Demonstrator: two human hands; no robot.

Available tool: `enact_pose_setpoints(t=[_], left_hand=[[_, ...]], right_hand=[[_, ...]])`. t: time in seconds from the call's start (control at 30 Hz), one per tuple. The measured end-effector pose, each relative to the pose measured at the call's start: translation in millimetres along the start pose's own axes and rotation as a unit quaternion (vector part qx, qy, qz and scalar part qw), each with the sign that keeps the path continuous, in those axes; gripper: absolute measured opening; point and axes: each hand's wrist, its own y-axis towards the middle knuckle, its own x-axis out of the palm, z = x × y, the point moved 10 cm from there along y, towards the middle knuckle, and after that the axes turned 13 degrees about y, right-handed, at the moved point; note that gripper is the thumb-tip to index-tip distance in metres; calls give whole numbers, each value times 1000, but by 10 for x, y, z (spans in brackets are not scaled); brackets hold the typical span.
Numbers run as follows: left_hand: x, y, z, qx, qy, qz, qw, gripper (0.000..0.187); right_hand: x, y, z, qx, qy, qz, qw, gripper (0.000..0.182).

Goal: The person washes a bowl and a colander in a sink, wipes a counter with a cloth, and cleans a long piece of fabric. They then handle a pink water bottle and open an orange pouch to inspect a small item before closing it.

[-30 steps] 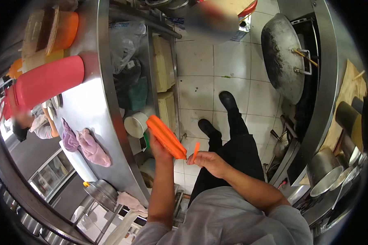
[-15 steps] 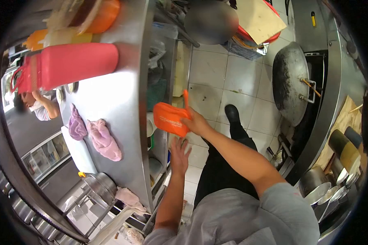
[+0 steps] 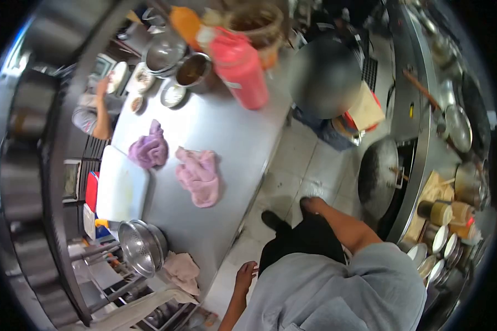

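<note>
My left hand (image 3: 247,276) hangs low beside the edge of the steel worktable (image 3: 226,237), its fingers loosely bent and a little apart, with nothing in it. My right hand (image 3: 310,206) is reached forward over the floor, between my shoes and the wok (image 3: 379,177). Its fingers are hard to make out, and no orange pouch shows in it. On the worktable lie a purple cloth (image 3: 150,146) and a pink cloth (image 3: 197,176). A pink bottle-shaped container (image 3: 240,69) stands farther along.
A white cutting board (image 3: 121,187) and metal colanders (image 3: 141,248) are at the table's left end. Metal bowls (image 3: 164,52) stand at the back. Another person's arm (image 3: 102,110) holds a dish across the table. Cookware lines the stove side at right; a crate (image 3: 328,132) sits on the tiled floor.
The view has swung, showing more of the tabletop. The orange pouch that was in my right hand is out of sight. My hands have moved apart, the left one down beside the table.
</note>
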Motion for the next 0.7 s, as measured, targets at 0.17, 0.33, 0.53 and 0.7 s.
enact_pose_setpoints(t=[0.17, 0.33, 0.53, 0.7], left_hand=[[-363, -152, 753, 144, 5, -39, 989, 33], [-802, -452, 1446, 266, 32, 3, 964, 31], [-1053, -843, 2150, 304, 40, 179, 935, 29], [-726, -917, 2675, 328, 115, 226, 910, 27]], right_hand=[[-873, -715, -3, 37, 136, 33, 989, 23], [-1915, -357, -1969, -223, 159, 142, 951, 37], [-2841, -542, -4769, -456, 276, 134, 835, 104], [-2957, -277, -5307, -564, 189, 210, 776, 114]])
